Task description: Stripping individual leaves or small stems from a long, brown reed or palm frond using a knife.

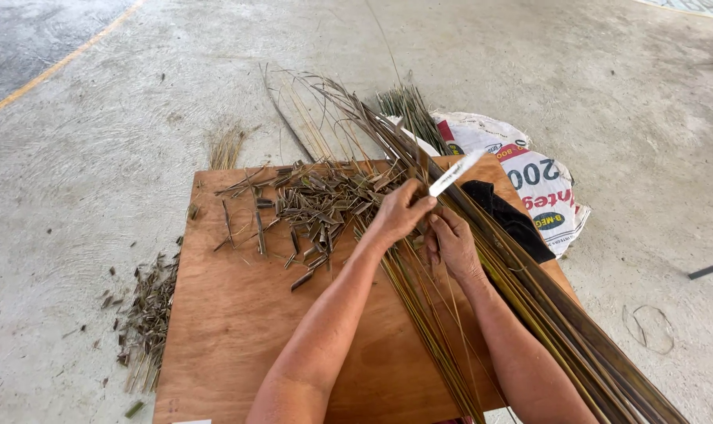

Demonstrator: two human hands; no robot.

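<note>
Head view, looking down over both forearms onto a wooden board [238, 314] lying on a concrete floor [97, 157].

Left hand [399, 213]: fingers curled shut around the handle of a small knife [454, 173]. The pale blade points up and away to the right, beyond the knuckles.

Right hand [453, 242]: just right of and slightly nearer than the left, the two almost touching. Fingers bent down onto the leaf ribs; it seems to pinch one or a few strands, but the exact grip is hidden under the knuckles, so I cannot tell how many.

Bundle of long leaf ribs [545, 330]: passes directly under both hands. Its long axis runs diagonally, from the near right, beside the right forearm, up across the board to the far left of the hands, where the thin tips [325, 110] fan out over the floor. The thick ends lie on the right forearm's side; the right hand sits more squarely on the bundle than the left.

Knife blade crosses the bundle axis at an angle rather than lying along it.

Left of the left hand: heap of short cut leaf scraps [309, 204] on the board, more scraps [148, 306] on the floor past the board's left edge.

Beyond the right hand: dark cloth [513, 220], then a printed white sack [529, 169].
</note>
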